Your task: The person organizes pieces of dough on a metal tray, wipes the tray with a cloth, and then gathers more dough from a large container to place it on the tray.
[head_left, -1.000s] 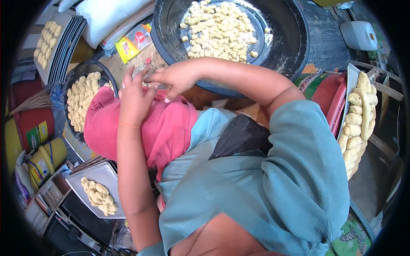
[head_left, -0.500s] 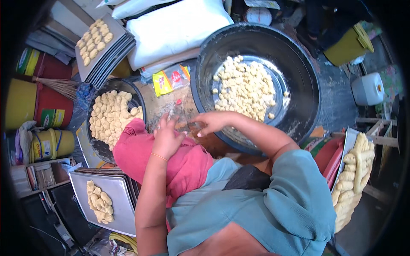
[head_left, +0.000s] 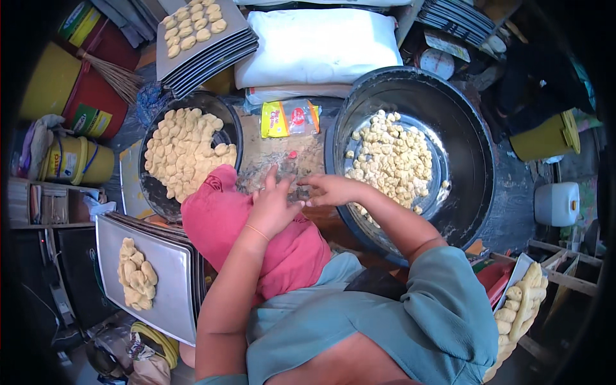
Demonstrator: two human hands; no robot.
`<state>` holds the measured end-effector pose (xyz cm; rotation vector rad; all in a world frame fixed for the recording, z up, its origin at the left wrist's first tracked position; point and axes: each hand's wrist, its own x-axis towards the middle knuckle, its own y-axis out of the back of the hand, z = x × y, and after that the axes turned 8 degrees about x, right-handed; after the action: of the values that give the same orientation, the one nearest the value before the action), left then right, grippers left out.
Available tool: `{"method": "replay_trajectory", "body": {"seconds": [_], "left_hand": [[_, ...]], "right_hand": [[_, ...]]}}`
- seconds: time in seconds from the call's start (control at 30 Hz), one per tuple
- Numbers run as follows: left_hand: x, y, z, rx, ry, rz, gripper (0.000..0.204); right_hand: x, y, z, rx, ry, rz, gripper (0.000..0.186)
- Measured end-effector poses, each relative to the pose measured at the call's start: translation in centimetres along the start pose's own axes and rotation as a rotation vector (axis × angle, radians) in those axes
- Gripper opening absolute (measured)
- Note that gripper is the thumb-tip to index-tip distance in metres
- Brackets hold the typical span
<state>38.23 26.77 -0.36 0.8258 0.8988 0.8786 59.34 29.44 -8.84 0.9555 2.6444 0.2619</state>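
My left hand (head_left: pixel 274 204) hovers over a floury wooden board (head_left: pixel 253 131) with its fingers apart. A thin band circles its wrist and a ring sits on one finger. Opposite it, my right hand (head_left: pixel 333 190) reaches in past the rim of the large black basin (head_left: pixel 471 212), its fingers stretched toward the left hand. The two thumbs come close together, and no object shows between them. Small dough pieces (head_left: pixel 391 154) lie heaped in that basin. A pink cloth (head_left: pixel 221 202) is spread under my left forearm. Beside it, rounded dough balls (head_left: pixel 183 147) fill much of a smaller black tub (head_left: pixel 232 122).
Left of me, a stack of metal trays (head_left: pixel 176 276) bears twisted dough (head_left: pixel 136 276). Another tray stack (head_left: pixel 205 54) with dough balls stands far left, beside white sacks (head_left: pixel 317 48). Yellow and red packets (head_left: pixel 276 120) lie on the board. A dough-laden tray (head_left: pixel 513 308) is at my right.
The view has shifted, so the surroundings sit lower and to the right. My hands have drawn closer together, the right fingers stretching nearer to the left thumb.
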Motion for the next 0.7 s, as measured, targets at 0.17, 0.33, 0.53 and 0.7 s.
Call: {"method": "replay_trajectory", "body": {"seconds": [0.17,0.33,0.53,0.7], "left_hand": [[-0.2,0.2,-0.6,-0.036,0.029,0.011,0.065],[-0.7,0.7,-0.7,-0.069,0.103,0.046,0.060],[0.0,0.3,-3.7,-0.442,0.098,0.485,0.054],[0.3,0.3,-4.3,-0.614,0.128,0.463,0.064]], "right_hand": [[1.0,-0.2,0.8,-0.014,-0.009,-0.012,0.071],[2.7,0.9,2.7,-0.212,0.076,0.213,0.069],[4.3,1.6,4.4,-0.647,-0.258,0.592,0.080],[6.1,0.2,7.6,-0.772,-0.303,0.711,0.092]]}}
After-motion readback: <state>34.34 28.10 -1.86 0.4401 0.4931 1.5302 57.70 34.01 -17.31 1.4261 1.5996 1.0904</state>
